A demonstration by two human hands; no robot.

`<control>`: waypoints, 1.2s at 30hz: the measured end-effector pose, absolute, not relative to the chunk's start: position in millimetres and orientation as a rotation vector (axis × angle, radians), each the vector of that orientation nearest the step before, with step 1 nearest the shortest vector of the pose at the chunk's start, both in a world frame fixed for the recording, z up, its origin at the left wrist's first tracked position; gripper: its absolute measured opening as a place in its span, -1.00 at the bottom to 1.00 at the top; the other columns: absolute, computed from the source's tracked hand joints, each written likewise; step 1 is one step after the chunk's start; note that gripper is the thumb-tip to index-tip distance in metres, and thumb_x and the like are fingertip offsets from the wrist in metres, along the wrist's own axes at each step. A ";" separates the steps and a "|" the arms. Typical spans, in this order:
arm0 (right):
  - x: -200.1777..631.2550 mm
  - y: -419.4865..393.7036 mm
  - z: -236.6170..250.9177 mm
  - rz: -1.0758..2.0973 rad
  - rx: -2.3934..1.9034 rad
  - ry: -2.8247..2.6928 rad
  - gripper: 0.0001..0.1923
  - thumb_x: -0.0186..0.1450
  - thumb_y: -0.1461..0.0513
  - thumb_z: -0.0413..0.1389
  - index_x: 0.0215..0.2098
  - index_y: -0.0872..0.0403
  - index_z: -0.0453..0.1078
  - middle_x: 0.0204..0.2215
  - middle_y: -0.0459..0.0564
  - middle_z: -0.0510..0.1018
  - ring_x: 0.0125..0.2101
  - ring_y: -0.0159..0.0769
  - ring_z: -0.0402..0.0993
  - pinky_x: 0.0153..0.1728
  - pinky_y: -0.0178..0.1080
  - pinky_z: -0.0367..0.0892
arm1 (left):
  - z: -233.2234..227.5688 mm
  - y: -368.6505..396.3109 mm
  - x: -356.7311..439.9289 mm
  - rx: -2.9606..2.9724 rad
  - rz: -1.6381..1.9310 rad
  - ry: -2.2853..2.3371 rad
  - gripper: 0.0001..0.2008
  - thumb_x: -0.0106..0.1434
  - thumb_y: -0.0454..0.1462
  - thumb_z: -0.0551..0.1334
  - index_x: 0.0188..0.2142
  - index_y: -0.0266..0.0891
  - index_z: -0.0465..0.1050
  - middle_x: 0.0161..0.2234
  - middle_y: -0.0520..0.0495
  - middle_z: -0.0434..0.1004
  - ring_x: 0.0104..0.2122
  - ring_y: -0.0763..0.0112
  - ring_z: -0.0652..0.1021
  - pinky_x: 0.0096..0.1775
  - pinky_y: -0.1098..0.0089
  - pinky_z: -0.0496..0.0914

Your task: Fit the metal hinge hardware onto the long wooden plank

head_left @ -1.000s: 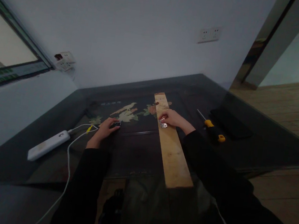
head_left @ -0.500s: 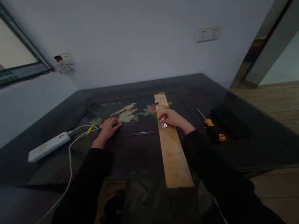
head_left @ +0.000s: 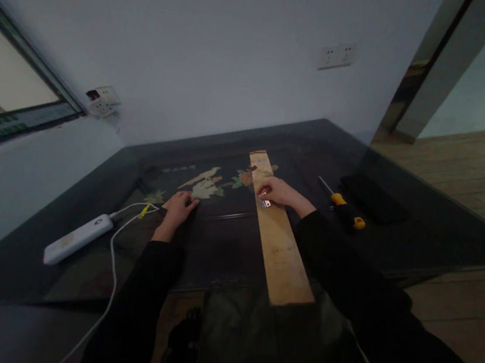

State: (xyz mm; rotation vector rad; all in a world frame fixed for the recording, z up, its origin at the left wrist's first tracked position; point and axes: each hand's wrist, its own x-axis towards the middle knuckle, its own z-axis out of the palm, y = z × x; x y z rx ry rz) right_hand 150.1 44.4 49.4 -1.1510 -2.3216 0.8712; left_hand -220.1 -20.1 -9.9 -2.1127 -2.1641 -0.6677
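Note:
A long wooden board [head_left: 282,251] lies on the dark table, its near end reaching past the front edge. On the board, my right hand [head_left: 280,192] has its fingers closed on a small shiny metal hinge [head_left: 266,203], which rests against the wood. Part of the hinge is hidden under the fingers. Left of the board, my left hand [head_left: 178,206] rests low on the table by the painted bird and flower design, fingers curled with the tips close together. Whatever those fingertips hold is too small to make out.
Right of the board lie a yellow and black screwdriver [head_left: 342,206] and a flat black case [head_left: 373,197]. At left, a white power bank [head_left: 79,238] trails a white cable [head_left: 113,266] over the table [head_left: 226,244]. A wall stands behind.
My left fingertips have drawn in slightly and shifted a little; the small pale spot at them shows less. My right hand and the hinge stay in place on the board.

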 end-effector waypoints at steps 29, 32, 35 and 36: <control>145.8 33.1 55.2 1.483 -0.979 -1.936 -0.70 0.24 0.43 0.11 -0.07 0.17 0.46 -0.55 -0.08 0.55 -0.53 -0.40 0.52 -0.49 -0.39 0.40 | -9.4 -29.5 -238.1 -1.909 -0.560 -2.281 -0.59 0.34 -0.17 0.07 0.11 -0.20 0.45 0.10 -0.28 0.50 0.04 0.08 0.51 0.07 0.18 0.37; 144.0 30.2 57.4 1.512 -0.975 -1.894 -0.72 0.21 0.44 0.14 -0.12 0.17 0.49 -0.56 -0.08 0.55 -0.54 -0.41 0.52 -0.49 -0.40 0.41 | -9.4 -28.6 -237.7 -1.877 -0.572 -2.311 -0.52 0.35 -0.14 0.08 0.19 -0.26 0.37 0.17 -0.32 0.44 0.11 0.04 0.48 0.10 0.15 0.35; 141.3 29.1 58.6 1.565 -0.955 -1.855 -0.68 0.21 0.44 0.15 -0.06 0.18 0.49 -0.56 -0.08 0.56 -0.54 -0.42 0.52 -0.46 -0.39 0.43 | -4.7 -34.0 -240.1 -1.823 -0.511 -2.378 -0.47 0.32 -0.11 0.13 0.21 -0.28 0.34 0.13 -0.36 0.47 0.09 -0.01 0.50 0.07 0.12 0.36; 140.4 29.1 58.8 1.595 -0.944 -1.839 -0.66 0.21 0.44 0.15 -0.04 0.18 0.49 -0.54 -0.07 0.57 -0.53 -0.42 0.53 -0.44 -0.39 0.44 | -1.7 -37.8 -240.8 -1.807 -0.486 -2.392 -0.45 0.29 -0.11 0.17 0.22 -0.29 0.33 0.10 -0.37 0.50 0.07 -0.04 0.52 0.06 0.12 0.37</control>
